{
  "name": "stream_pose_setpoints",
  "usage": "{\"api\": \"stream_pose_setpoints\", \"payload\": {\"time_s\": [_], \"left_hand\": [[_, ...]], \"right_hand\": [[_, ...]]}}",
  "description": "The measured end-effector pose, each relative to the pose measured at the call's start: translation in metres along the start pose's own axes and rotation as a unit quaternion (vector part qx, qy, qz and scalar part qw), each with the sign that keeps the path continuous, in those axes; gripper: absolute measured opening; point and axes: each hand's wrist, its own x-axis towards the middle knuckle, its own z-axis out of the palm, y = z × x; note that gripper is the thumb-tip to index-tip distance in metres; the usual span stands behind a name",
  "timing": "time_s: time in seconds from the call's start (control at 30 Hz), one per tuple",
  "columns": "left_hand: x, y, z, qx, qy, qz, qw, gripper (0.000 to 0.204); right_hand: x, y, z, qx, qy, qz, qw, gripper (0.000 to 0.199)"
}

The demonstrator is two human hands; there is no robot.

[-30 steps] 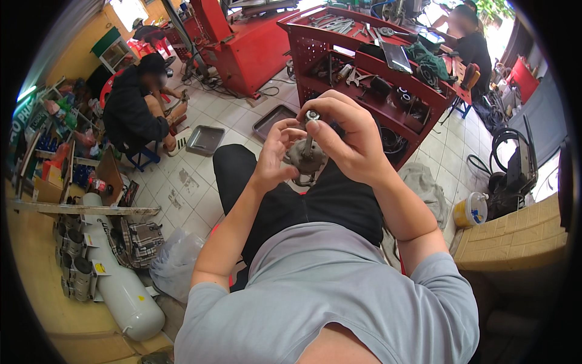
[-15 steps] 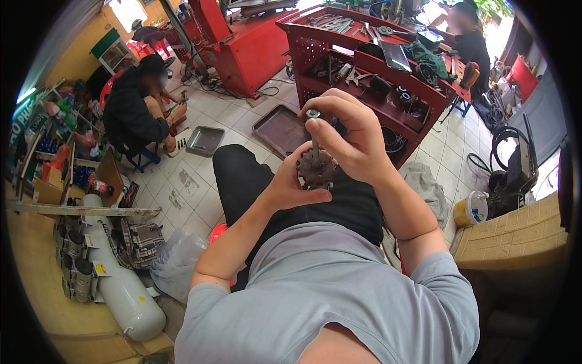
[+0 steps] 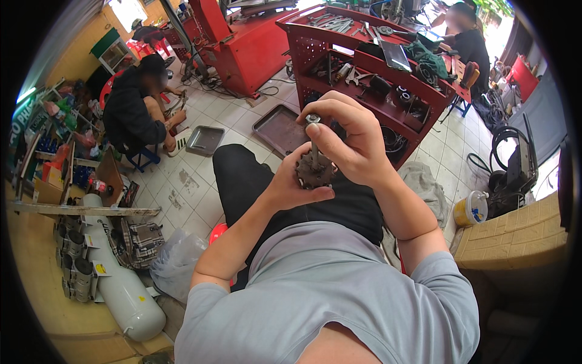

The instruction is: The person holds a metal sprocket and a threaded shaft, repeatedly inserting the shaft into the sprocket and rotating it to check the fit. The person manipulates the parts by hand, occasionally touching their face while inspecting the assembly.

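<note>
In front of my lap, my left hand (image 3: 286, 187) cups a dark brown, round metal part (image 3: 312, 175) with teeth around its rim. The thumb lies along its near edge and the fingers go behind it, partly out of sight. A long bolt (image 3: 313, 119) stands up from the middle of the toothed part, its bright head at the top. Just under that head, my right hand (image 3: 357, 141) pinches the bolt between thumb and index finger. The lower end of the bolt is hidden in the part.
Beyond my knees lie a large dark metal tray (image 3: 267, 124) and a smaller grey tray (image 3: 205, 140). A red tool cart (image 3: 303, 48) with wrenches stands ahead. Another person (image 3: 133, 115) sits low at left. To the right is a white-and-yellow bucket (image 3: 470, 209).
My hands keep their grip; the toothed part and bolt have shifted and tilted very slightly. At left, the other person's hands have moved. The person behind the cart has changed posture.
</note>
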Motion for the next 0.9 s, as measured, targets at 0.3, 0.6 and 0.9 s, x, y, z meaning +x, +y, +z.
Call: {"api": "stream_pose_setpoints", "payload": {"time_s": [0.3, 0.6, 0.9], "left_hand": [[-0.0003, -0.001, -0.0015, 0.016, -0.008, -0.009, 1.0, 0.069], [-0.0008, -0.0007, -0.001, 0.014, -0.011, -0.013, 1.0, 0.07], [-0.0013, 0.0016, -0.0006, 0.021, -0.012, -0.019, 1.0, 0.068]], "right_hand": [[0.001, 0.0018, 0.0022, 0.004, 0.014, -0.032, 0.999, 0.017], [0.0002, -0.002, 0.0003, 0.002, -0.011, -0.005, 1.0, 0.019], [0.0008, -0.0047, -0.0002, 0.004, -0.011, -0.002, 1.0, 0.019]]}}
